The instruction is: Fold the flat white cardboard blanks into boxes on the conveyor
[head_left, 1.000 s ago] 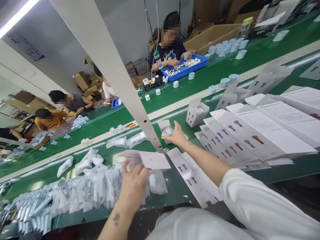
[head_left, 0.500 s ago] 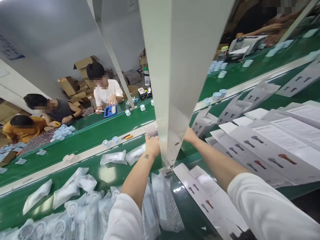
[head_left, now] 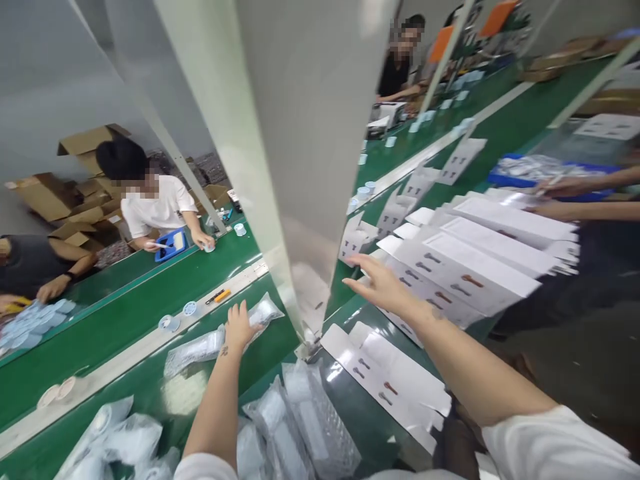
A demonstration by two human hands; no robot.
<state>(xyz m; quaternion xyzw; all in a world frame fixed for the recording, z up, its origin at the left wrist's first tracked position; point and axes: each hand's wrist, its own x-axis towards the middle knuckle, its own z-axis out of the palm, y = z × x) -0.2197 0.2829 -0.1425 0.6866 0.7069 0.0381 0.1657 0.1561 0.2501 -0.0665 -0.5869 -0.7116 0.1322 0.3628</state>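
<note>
My left hand (head_left: 240,325) is open, fingers spread, over two bubble-wrapped packages on the green conveyor belt. One wrapped package (head_left: 195,350) lies left of the fingers, the other wrapped package (head_left: 267,310) to their right; whether I touch either is unclear. On the far side of a metal post (head_left: 300,200), my right hand (head_left: 383,287) is open with thumb and fingers apart and nothing between them. It hovers beside a row of standing white cartons (head_left: 480,267) printed with pictures of handled devices. A flattish white carton (head_left: 385,380) lies below my right forearm.
More bubble-wrapped packages (head_left: 310,413) lie in the foreground. Light-blue round parts (head_left: 169,323) and an orange-handled cutter (head_left: 223,295) sit on the pale rail. A co-worker (head_left: 157,207) sits across the belt; another person's hands (head_left: 565,200) reach in at right by a blue tray (head_left: 530,170).
Both hands have come away from the metal post. My left hand moved left and down over the wrapped packages; my right hand opened beside the cartons. The view has swung right.
</note>
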